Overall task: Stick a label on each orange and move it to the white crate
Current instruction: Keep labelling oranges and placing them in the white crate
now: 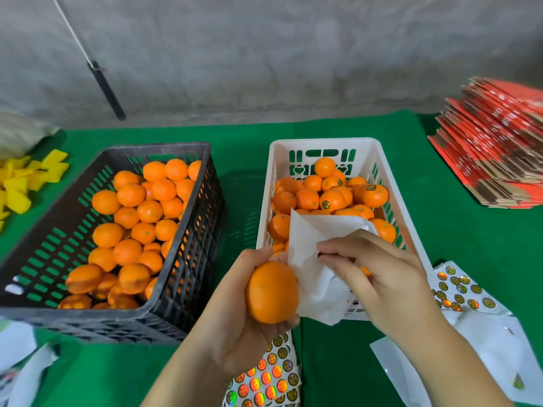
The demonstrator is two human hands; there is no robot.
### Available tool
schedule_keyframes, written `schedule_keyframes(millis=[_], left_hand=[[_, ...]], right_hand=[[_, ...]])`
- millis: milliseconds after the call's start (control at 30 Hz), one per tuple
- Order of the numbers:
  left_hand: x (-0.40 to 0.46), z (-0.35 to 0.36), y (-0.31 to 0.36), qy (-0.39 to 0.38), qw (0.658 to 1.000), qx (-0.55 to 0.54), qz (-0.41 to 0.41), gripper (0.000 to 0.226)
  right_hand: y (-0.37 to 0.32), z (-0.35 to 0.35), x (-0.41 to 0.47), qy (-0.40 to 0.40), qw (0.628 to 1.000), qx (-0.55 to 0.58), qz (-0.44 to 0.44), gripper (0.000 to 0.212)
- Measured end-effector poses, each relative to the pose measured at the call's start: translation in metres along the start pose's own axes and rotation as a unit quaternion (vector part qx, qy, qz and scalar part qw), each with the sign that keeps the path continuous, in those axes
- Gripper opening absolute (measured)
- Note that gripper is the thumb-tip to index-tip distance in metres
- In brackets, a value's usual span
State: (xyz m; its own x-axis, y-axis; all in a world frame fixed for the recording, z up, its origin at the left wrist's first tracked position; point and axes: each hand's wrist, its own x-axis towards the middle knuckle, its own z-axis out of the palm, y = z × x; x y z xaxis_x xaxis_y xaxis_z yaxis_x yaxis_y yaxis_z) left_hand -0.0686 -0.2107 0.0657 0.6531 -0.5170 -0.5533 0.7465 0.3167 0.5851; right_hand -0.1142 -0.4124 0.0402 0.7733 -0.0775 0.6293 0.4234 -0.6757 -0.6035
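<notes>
My left hand (235, 324) grips an orange (272, 292) in front of the white crate (323, 143), which holds several oranges, some with round labels. My right hand (382, 277) pinches a white backing sheet (311, 259) next to the held orange, over the crate's near end. A black crate (188, 239) on the left is full of unlabelled oranges. Sheets of round shiny labels lie under my left wrist, label sheet (264, 380), and to the right, label sheet (458, 292).
A green cloth (338, 362) covers the table. Yellow pieces (26, 180) lie at the far left, and a stack of flat red cartons (496, 145) sits at the far right. Empty white backing sheets (484, 356) lie near the front edge. A grey wall stands behind.
</notes>
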Motion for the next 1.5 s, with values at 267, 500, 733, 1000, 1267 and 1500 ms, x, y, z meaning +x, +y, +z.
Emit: schedule_keyframes(millis=[267, 500, 733, 1000, 1267, 1500], left_hand=[[0.003, 0.005, -0.002, 0.052, 0.998, -0.035, -0.020, 0.058], [0.013, 0.009, -0.018, 0.070, 0.965, 0.121, 0.221, 0.044], [0.018, 0.008, -0.023, 0.109, 0.955, 0.108, 0.255, 0.028], [0.023, 0.003, -0.037, 0.070, 0.975, 0.005, 0.211, 0.051], [0.030, 0.003, -0.033, 0.085, 0.958, -0.024, 0.274, 0.055], [0.034, -0.012, -0.035, 0.054, 0.957, -0.009, 0.286, 0.032]], right_hand=[[-0.006, 0.003, 0.000, 0.098, 0.993, -0.047, -0.054, 0.010], [-0.053, 0.021, -0.003, -0.062, 0.951, 0.231, 0.197, 0.019], [-0.036, 0.026, -0.002, -0.128, 0.943, 0.161, 0.262, 0.046], [-0.041, 0.049, -0.034, -0.085, 0.885, 0.303, 0.342, 0.060], [-0.018, 0.022, -0.017, -0.026, 0.892, 0.292, 0.344, 0.049], [0.021, 0.001, 0.000, 0.013, 0.893, 0.203, 0.401, 0.100]])
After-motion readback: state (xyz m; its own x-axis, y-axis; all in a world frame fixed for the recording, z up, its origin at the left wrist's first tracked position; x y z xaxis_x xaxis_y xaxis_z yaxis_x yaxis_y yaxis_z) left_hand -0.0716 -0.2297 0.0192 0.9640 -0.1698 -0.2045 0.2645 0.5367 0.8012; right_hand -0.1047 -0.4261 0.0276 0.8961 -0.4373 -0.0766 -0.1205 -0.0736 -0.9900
